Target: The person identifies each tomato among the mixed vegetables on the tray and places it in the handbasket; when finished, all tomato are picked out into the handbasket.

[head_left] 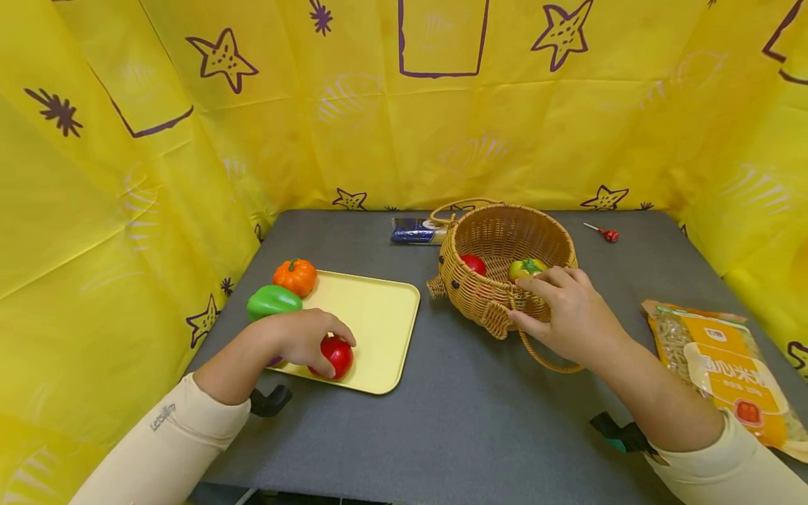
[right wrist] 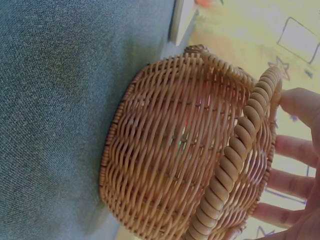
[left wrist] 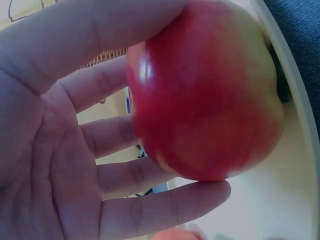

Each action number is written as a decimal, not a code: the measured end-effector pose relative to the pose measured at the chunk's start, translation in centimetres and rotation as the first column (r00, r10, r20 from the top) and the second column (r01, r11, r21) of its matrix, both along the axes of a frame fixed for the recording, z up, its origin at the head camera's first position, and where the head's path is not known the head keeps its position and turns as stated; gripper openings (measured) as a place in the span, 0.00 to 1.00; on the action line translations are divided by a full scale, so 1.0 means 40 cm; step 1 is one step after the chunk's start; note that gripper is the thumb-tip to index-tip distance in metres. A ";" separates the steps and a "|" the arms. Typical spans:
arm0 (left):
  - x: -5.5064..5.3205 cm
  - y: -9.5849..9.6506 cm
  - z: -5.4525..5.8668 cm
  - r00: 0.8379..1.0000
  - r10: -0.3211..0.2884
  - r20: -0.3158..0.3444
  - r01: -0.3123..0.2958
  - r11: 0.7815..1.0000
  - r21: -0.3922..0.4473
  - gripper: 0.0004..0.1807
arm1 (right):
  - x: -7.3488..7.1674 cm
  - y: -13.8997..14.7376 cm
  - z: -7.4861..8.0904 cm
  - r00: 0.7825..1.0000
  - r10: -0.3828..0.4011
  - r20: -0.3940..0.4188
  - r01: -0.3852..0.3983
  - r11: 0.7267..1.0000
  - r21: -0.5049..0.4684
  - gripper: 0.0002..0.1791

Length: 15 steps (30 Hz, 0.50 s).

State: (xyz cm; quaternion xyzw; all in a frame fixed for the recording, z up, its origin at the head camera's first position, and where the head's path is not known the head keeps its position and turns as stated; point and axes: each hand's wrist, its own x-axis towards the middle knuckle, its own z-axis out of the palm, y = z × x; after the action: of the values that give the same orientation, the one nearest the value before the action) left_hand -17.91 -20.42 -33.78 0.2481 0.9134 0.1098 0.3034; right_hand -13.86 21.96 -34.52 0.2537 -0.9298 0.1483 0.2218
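My left hand [head_left: 309,340] grips a shiny red apple [head_left: 337,358] at the near edge of a yellow tray [head_left: 372,330]. In the left wrist view the thumb and fingers curve around the apple [left wrist: 205,95], whose far side is yellowish. My right hand [head_left: 577,315] is at the near rim of a wicker basket [head_left: 476,298], fingers loosely bent over the opening. Inside lie a red round fruit [head_left: 473,264] and a yellow-green one with a green leafy top [head_left: 527,268], the latter right by the fingertips. From the right wrist, the fingers [right wrist: 292,182] appear behind the rim.
On the tray's left are an orange pumpkin [head_left: 295,278], a green pepper [head_left: 273,301] and a partly hidden purple thing [head_left: 275,361]. A blue packet [head_left: 413,231] lies behind the basket, a red lollipop [head_left: 609,235] at the back right, an orange food bag [head_left: 726,372] at right.
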 end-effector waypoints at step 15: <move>-0.070 0.067 0.029 0.963 -0.082 -0.255 0.119 0.984 0.130 0.29 | 0.000 0.001 -0.004 1.000 -0.006 -0.004 0.006 1.000 -0.001 0.26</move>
State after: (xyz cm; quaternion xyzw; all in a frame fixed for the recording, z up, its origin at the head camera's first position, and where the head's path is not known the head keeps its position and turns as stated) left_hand -20.71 -17.75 -32.62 0.3273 0.9201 0.1279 0.1729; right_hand -13.88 21.98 -34.67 0.2511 -0.9300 0.1475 0.2242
